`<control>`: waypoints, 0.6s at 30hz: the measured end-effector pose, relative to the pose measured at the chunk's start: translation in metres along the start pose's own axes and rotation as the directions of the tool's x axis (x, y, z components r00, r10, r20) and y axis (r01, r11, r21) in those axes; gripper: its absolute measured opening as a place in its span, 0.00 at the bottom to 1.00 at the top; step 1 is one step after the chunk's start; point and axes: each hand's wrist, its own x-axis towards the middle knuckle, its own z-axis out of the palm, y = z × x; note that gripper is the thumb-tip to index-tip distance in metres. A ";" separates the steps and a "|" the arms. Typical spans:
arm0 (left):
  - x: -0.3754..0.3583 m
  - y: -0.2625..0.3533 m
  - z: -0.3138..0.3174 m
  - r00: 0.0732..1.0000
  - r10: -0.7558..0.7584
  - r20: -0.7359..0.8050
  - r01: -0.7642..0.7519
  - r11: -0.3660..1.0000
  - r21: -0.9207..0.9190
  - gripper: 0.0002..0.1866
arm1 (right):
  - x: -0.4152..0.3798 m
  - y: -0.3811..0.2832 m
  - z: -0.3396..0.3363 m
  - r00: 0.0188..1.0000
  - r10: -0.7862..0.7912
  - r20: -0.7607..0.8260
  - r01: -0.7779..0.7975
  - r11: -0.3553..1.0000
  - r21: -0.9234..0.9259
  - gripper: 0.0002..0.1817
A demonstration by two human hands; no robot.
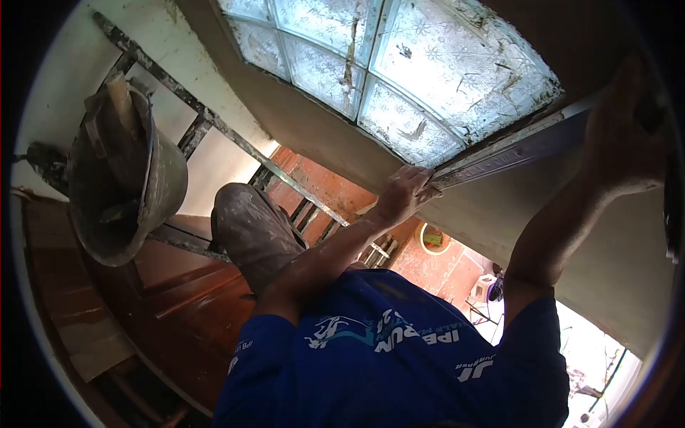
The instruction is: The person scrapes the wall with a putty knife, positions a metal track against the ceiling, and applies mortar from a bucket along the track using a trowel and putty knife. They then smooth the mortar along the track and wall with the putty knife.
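Note:
A long, flat metal straightedge (517,151), smeared with plaster, runs slantwise along the wall just under a glass block window (421,64). My left hand (405,195) is closed around its lower left end, close to the window's bottom corner. Higher up at the right, my right hand (629,146) is closed on the bar's other end; its fingertips are lost in shadow. Grey plaster (492,196) covers the wall beneath the bar. Dried splashes mark the glass blocks.
A mortar-stained bucket (168,171) holding wooden-handled tools hangs at the left by a ladder (235,135). My bent knee (250,217) is against the ladder. Below lie a reddish floor (435,274), a round tub (448,242) and a white stool (483,287). A brown wooden door (193,299) stands lower left.

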 end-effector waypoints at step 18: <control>0.005 0.003 -0.003 1.000 0.017 0.000 -0.017 0.999 -0.049 0.23 | -0.002 0.008 -0.019 0.993 -0.068 0.094 0.071 0.997 -0.025 0.30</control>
